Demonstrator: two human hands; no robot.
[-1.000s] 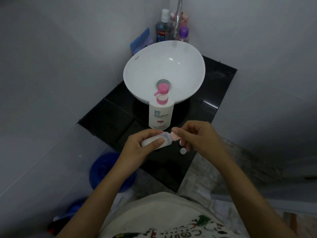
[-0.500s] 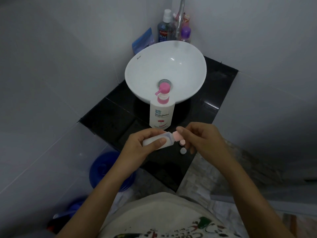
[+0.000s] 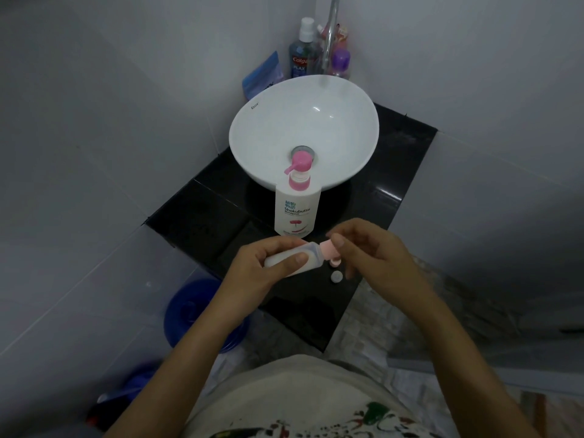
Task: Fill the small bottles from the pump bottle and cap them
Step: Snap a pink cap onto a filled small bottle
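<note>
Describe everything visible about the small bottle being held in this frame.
The small bottle is a short translucent plastic tube that looks filled with white liquid. It lies roughly on its side above the black counter, gripped around its body by the left hand. A pink cap sits on its neck, pinched by the right hand.

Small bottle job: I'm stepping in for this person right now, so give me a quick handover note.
Left hand: holds the small bottle on its side over the counter.
Right hand: fingertips on the pink cap at the bottle's neck.
Pump bottle: upright on the counter in front of the sink.
Two loose small pieces, one pink, one white, lie on the counter under the right hand.
Done: this bottle looks filled.
Left: seat the cap fully; no other small bottles are in view.
</note>
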